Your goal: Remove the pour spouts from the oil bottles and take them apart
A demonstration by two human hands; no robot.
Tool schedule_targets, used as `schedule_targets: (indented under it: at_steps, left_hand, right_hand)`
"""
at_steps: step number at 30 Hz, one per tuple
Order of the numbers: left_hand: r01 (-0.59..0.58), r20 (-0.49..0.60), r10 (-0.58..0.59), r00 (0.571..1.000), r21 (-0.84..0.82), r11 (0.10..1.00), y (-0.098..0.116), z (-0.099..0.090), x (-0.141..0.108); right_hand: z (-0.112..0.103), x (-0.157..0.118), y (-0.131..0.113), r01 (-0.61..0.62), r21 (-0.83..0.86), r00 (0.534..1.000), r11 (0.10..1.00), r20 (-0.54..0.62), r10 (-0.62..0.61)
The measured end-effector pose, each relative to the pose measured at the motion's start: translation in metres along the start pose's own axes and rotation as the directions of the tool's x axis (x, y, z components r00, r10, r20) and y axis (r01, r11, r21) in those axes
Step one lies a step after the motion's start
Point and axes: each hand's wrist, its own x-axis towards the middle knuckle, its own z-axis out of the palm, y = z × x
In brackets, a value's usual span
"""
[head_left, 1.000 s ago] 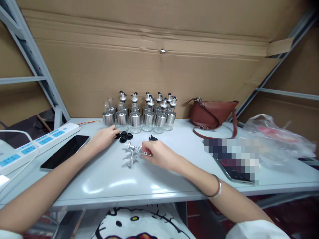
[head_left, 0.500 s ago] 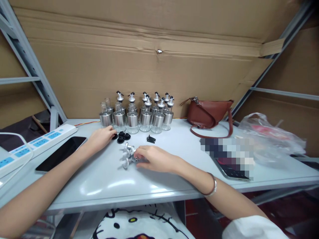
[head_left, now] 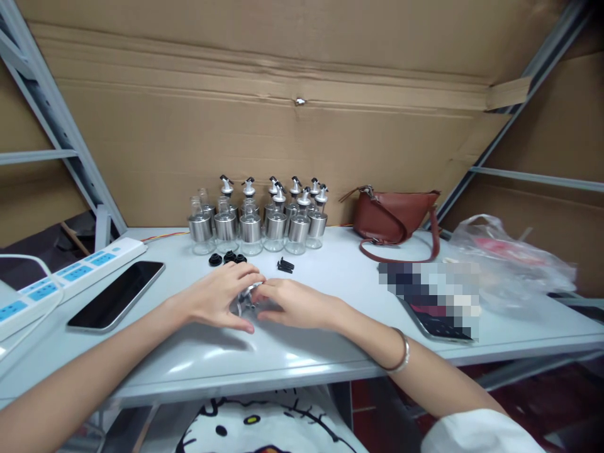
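Note:
Silver pourer tops lie in a small cluster on the grey table, mostly covered by my hands. From the left, my left hand arches over them with its thumb and fingers spread. My right hand is at their right side, fingers curved and thumb held apart, fingertips at the tops. Whether either hand touches them I cannot tell. Black round stoppers lie just behind my left hand, partly hidden by it. Small black lever pieces sit in a little pile behind my right hand.
Glass bottles with steel bands stand in rows at the back, several topped with pourers. At left are a phone and a power strip. A brown bag, a plastic bag and a partly blurred-out device lie right.
My left hand has moved right and nearer, from the black stoppers to over the silver pourer tops, and its fingers have spread. My right hand has stayed nearly in place.

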Motion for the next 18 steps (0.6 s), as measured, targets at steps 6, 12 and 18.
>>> schedule_targets:
  at_steps: [6,12,18]
  left_hand:
    - [0.028,0.027,-0.03,0.999,0.088,0.996,-0.0034,0.0036,0.0004]
    - [0.035,0.041,-0.039,0.998,0.096,0.995,-0.0022,0.0026,0.0]
    - [0.035,0.017,-0.037,0.999,0.108,0.994,0.0005,0.0002,-0.0003]
  right_hand:
    - [0.0009,0.0002,0.0005,-0.002,0.023,1.0,1.0,0.004,0.002]
    - [0.002,0.0,0.0009,0.02,0.031,1.0,0.999,-0.007,-0.02]
    - [0.0006,-0.0004,-0.0012,0.014,0.025,1.0,1.0,0.001,-0.014]
